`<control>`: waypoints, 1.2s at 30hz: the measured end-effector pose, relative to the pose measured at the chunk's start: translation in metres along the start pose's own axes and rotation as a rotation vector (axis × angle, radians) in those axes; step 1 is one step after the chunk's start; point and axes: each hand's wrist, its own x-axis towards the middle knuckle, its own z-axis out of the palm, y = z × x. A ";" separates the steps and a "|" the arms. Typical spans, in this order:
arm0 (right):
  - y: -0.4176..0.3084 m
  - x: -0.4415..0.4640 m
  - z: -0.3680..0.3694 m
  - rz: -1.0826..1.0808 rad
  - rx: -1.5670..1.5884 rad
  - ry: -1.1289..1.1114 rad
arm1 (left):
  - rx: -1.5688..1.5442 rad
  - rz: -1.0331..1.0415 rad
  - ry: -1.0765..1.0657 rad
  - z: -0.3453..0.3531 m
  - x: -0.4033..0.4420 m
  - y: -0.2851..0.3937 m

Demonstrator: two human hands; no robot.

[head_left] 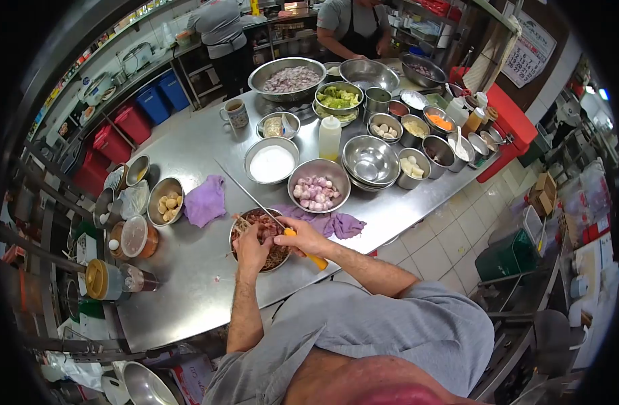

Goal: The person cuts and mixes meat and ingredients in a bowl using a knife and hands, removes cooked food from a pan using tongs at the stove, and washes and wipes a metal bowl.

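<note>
My right hand [302, 239] is closed round a knife with a yellow-orange handle [316, 260]; its long thin blade [245, 194] points up and left across the steel table. Over a metal bowl [277, 267] of reddish-brown peelings, my left hand [250, 246] has its fingers bent inward, close to the right hand. What its fingertips hold, if anything, is hidden. Just beyond stands a bowl of purple-white garlic or small onions [316, 193], with a purple cloth [343, 225] beside and below it.
Another purple cloth [205, 201] and a bowl of peeled yellowish pieces [166, 203] lie left. Farther back are a bowl of white powder [271, 164], a squeeze bottle [329, 138], a mug [236, 113] and stacked bowls [371, 160]. Two people stand beyond the table.
</note>
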 end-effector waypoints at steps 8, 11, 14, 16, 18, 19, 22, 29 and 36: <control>0.006 0.036 0.042 -0.166 -0.009 0.311 | -0.759 0.158 0.031 -0.028 -0.007 -0.002; -0.001 0.043 0.053 -0.148 0.123 0.300 | -0.729 0.211 0.018 -0.026 -0.002 -0.017; -0.002 0.047 0.056 -0.197 0.170 0.339 | -0.793 0.159 -0.044 -0.034 0.003 -0.025; 0.001 0.046 0.055 -0.136 0.155 0.407 | -0.599 0.196 -0.068 -0.038 0.004 -0.029; -0.007 0.044 0.053 -0.162 0.196 0.341 | -0.645 0.104 -0.072 -0.037 0.005 -0.028; -0.008 0.043 0.050 -0.143 0.209 0.346 | -0.692 0.058 -0.076 -0.038 0.005 -0.026; 0.000 0.049 0.040 -0.142 0.289 0.263 | -0.860 -0.040 -0.077 -0.023 0.001 -0.027; 0.002 0.045 0.034 -0.181 0.168 0.179 | -1.091 -0.033 -0.124 -0.016 -0.006 -0.012; -0.005 0.022 0.032 -0.144 0.284 0.027 | -1.433 -0.127 0.028 -0.018 -0.015 -0.011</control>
